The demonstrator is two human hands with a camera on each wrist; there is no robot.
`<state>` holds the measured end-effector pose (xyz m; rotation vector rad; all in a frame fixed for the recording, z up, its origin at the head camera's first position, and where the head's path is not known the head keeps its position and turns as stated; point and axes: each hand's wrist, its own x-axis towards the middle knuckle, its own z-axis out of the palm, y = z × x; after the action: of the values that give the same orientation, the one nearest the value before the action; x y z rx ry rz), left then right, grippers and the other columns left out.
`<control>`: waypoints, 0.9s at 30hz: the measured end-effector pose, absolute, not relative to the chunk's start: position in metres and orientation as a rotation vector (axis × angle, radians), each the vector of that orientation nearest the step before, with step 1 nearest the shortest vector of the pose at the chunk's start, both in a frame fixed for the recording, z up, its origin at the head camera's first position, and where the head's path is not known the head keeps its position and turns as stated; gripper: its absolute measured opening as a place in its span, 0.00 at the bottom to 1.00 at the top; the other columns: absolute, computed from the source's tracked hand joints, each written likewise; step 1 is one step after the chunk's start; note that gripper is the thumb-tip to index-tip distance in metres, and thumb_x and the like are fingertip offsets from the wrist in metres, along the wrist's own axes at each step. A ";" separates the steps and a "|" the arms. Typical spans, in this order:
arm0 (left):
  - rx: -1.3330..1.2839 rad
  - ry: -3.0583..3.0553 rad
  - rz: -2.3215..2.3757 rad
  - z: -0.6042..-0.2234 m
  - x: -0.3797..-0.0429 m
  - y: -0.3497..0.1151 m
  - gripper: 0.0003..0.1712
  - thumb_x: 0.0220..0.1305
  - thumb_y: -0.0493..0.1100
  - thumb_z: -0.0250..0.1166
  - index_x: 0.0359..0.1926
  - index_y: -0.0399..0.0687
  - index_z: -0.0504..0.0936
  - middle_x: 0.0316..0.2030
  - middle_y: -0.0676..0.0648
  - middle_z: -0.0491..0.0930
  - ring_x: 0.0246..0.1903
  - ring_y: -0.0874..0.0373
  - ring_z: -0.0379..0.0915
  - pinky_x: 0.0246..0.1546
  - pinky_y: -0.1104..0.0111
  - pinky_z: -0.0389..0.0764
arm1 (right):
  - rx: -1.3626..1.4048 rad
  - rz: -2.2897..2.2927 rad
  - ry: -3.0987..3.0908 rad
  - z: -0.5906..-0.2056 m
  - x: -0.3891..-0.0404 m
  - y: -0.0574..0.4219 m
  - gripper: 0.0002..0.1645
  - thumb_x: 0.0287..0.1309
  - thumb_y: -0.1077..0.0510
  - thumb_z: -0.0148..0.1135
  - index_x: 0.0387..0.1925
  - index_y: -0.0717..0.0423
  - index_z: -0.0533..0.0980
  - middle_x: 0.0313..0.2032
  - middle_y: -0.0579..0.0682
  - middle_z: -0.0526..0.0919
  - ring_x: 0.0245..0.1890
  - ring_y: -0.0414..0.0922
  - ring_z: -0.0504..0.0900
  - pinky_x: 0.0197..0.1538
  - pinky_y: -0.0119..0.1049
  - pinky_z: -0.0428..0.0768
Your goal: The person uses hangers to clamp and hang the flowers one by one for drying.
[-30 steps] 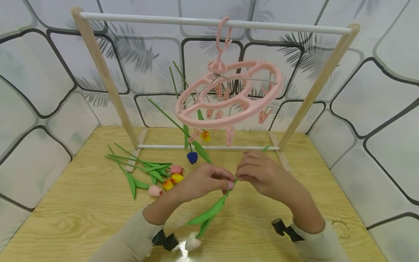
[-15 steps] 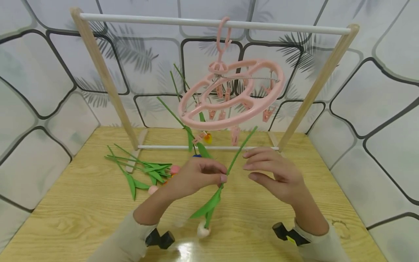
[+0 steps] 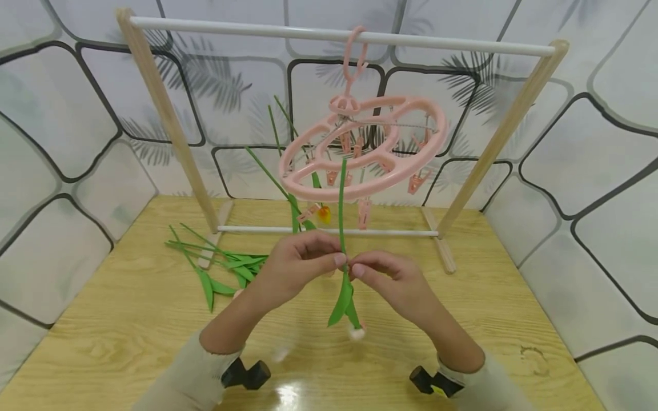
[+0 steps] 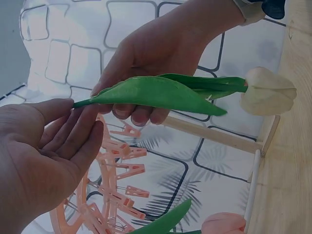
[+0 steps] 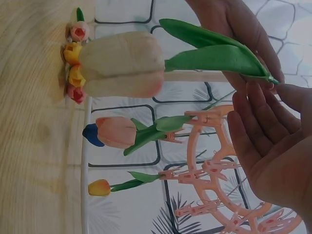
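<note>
An artificial white tulip (image 3: 342,211) hangs head-down between the two hands, its green stem pointing up in front of the pink clip hanger (image 3: 408,171). My left hand (image 3: 295,268) pinches the stem between thumb and fingertips. Just below that spot, my right hand (image 3: 398,282) pinches it near the leaf base. The cream blossom (image 5: 124,63) is large in the right wrist view, with two green leaves (image 4: 151,95) beside the stem in the left wrist view. Clips on the hanger hold an orange-yellow tulip (image 5: 99,187) and a pink tulip (image 5: 116,132); a blue blossom (image 5: 91,135) shows partly behind the pink one.
The hanger hooks over the white top rod (image 3: 257,28) of a wooden-legged rack. Several loose tulips (image 3: 241,264) lie on the wooden table (image 3: 128,331) at left, their blossoms partly behind my left arm in the head view. Patterned walls surround the table.
My right hand released the upper stem, opened, then came back left and down to pinch lower. The tulip swung from slanting to nearly upright-stemmed, its blossom moving right and up.
</note>
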<state>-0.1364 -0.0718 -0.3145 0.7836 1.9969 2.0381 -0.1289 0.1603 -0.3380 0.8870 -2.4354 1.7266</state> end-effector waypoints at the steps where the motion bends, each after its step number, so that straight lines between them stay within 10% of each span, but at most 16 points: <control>1: 0.781 1.999 2.044 -0.314 -0.136 -0.071 0.10 0.70 0.39 0.65 0.48 0.39 0.82 0.39 0.48 0.85 0.39 0.56 0.83 0.44 0.63 0.84 | 0.862 1.760 -2.444 -0.339 -0.128 0.159 0.09 0.71 0.61 0.59 0.46 0.56 0.84 0.42 0.49 0.88 0.46 0.42 0.86 0.49 0.39 0.85; 17: 0.886 1.978 2.135 -0.321 -0.140 -0.068 0.08 0.70 0.40 0.66 0.46 0.41 0.82 0.39 0.50 0.84 0.35 0.59 0.80 0.36 0.68 0.82 | 0.797 1.769 -2.475 -0.338 -0.124 0.155 0.07 0.67 0.60 0.64 0.44 0.56 0.84 0.42 0.50 0.88 0.48 0.41 0.84 0.55 0.38 0.82; 27: 0.866 2.107 2.205 -0.332 -0.147 -0.058 0.18 0.72 0.43 0.64 0.60 0.44 0.79 0.52 0.48 0.82 0.55 0.55 0.80 0.55 0.64 0.82 | 0.889 1.580 -2.422 -0.329 -0.124 0.168 0.06 0.66 0.64 0.64 0.42 0.53 0.84 0.40 0.47 0.88 0.44 0.39 0.84 0.51 0.35 0.83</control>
<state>-0.1475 -0.0585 -0.3320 0.8657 2.1073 2.2053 -0.1237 0.1675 -0.3285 0.8889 -2.4223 1.5798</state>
